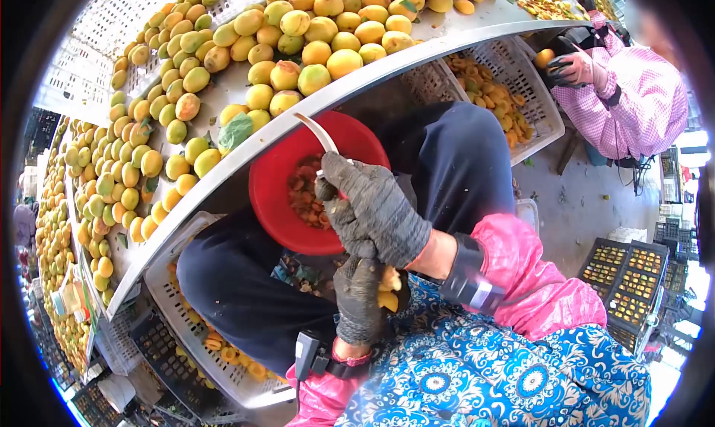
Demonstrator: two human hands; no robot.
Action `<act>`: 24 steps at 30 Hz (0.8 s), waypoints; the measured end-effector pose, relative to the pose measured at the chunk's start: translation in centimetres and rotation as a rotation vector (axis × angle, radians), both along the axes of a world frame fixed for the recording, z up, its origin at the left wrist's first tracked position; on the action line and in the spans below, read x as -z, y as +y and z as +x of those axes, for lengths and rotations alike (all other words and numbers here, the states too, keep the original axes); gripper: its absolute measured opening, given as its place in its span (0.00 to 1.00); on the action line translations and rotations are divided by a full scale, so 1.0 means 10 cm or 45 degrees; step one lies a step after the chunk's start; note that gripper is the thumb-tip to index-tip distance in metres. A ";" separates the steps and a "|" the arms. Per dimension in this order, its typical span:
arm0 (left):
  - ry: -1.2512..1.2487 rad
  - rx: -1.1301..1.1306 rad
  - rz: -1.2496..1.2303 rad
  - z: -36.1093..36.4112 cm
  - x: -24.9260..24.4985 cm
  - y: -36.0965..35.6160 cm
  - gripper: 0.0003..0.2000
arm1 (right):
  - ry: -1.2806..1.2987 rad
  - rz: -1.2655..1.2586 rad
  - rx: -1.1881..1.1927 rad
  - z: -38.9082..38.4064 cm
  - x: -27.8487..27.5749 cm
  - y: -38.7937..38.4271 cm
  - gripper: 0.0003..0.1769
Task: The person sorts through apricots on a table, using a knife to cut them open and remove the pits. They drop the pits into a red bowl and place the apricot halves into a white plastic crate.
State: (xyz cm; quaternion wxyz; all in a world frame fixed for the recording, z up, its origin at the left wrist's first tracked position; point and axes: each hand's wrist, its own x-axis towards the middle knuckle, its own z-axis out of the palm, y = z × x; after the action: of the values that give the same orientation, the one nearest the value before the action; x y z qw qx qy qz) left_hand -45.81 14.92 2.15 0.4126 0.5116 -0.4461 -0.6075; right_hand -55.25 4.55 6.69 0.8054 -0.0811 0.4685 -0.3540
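My right hand point(380, 207), in a grey knit glove, is closed round the handle of a curved knife point(319, 131), its pale blade pointing up and left toward the table edge. Just below, touching it, my left hand point(357, 297) wears a similar glove. It is curled round cut apricot pieces point(388, 299), whose orange-yellow flesh shows on its right side; its fingertips are partly hidden. Between my knees stands a red basin point(272, 196), holding reddish-brown pits or scraps point(304, 192). My right hand covers part of its rim.
Whole apricots point(320, 32) are heaped on a metal-edged table point(417, 53). White crates point(547, 114) with apricot halves stand at right and lower left point(175, 278). Another person in a pink checked sleeve point(633, 107) holds a fruit. Dark crates point(625, 278) are stacked at right.
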 end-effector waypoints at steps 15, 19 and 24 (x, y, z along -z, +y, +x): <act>1.299 -0.551 0.788 0.15 0.05 -0.41 0.28 | -0.023 -0.636 0.231 0.02 -0.09 -0.46 0.20; 1.394 -0.434 0.664 0.24 0.07 -0.53 0.28 | 0.727 -1.054 -0.376 -0.10 -0.07 -0.52 0.17; 1.215 -0.619 0.777 0.21 0.00 -0.51 0.29 | 0.672 -1.497 -1.084 -0.26 0.19 -0.42 0.15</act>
State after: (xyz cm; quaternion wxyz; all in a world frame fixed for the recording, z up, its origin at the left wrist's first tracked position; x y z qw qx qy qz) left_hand -43.66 9.77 2.14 0.5284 0.3653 0.1108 -0.7583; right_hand -57.89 0.33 4.83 0.5583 -0.7504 0.3084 -0.1733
